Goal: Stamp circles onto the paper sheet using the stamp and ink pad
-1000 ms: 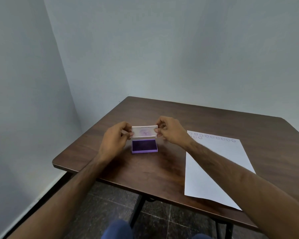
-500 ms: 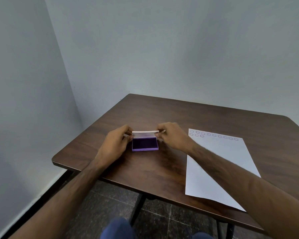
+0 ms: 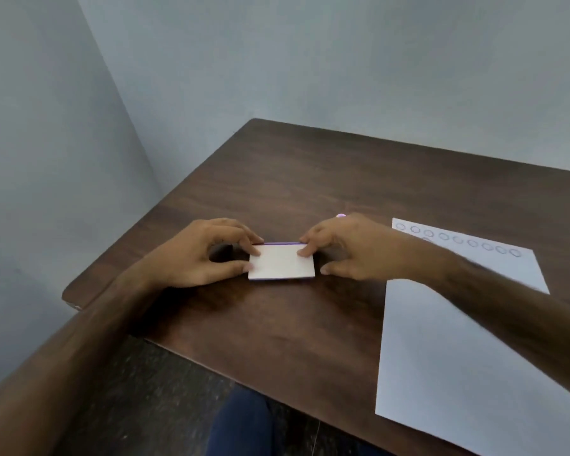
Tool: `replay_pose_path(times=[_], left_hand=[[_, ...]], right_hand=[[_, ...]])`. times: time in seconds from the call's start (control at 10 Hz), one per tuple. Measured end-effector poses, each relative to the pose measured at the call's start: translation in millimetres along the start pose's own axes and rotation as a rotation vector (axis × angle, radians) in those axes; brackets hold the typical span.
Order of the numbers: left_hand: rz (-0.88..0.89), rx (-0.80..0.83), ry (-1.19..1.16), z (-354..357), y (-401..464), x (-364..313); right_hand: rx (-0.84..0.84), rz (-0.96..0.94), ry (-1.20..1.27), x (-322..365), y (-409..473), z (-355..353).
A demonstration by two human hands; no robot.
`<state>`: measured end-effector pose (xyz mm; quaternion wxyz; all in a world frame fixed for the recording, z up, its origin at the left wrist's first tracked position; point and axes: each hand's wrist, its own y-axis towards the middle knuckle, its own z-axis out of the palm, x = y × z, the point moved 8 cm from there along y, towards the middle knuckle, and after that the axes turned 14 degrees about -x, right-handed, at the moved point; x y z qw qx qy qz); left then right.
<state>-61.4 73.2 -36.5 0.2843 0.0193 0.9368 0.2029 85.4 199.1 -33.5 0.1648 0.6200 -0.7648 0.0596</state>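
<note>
The ink pad (image 3: 282, 262) lies flat on the brown table (image 3: 310, 179) with its white lid down; only a thin purple strip shows along its far edge. My left hand (image 3: 195, 258) pinches the pad's left edge between thumb and fingers. My right hand (image 3: 359, 251) holds the right edge the same way. A small pink tip (image 3: 341, 215) pokes out behind my right hand; I cannot tell whether it is the stamp. The white paper sheet (image 3: 448, 340) lies to the right, with a row of several stamped circles (image 3: 458, 240) along its far edge.
The table stands in a corner of grey walls (image 3: 277, 60). Its near edge runs diagonally from the left corner (image 3: 69, 297) down to the right. Dark floor tiles and my blue-clad knee (image 3: 241, 422) show below it. My right forearm crosses the paper's upper part.
The ink pad's lid, upright a second ago and half lowered half a second ago, is now down flat over the purple pad. Both hands came down with it.
</note>
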Motion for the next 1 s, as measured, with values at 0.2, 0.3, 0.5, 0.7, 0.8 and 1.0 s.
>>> replay_pose_path(times=[0.2,0.3,0.5,0.7,0.8,1.0], left_hand=[[-0.062,0.167,0.223,9.2,10.1,-0.7],[-0.146,0.171,0.173,6.2,11.5,-1.0],[-0.208,0.182,0.070,1.3,14.2,-10.4],[-0.199,0.237,0.205,3.3,7.9,-17.6],[-0.201,0.290,0.296,6.7,5.3,-22.5],[-0.186,0.383,0.428,5.5,25.7,-36.5]], right_hand=[[0.010,0.017,-0.004,13.0,-1.7,3.8],[-0.034,0.070,0.046,13.4,-0.4,-0.1],[0.019,0.206,0.116,18.5,5.0,-4.3],[0.103,0.265,0.109,26.0,3.3,-8.8],[0.222,0.283,0.103,29.4,0.2,-12.6],[0.258,0.400,0.201,19.2,1.1,-47.8]])
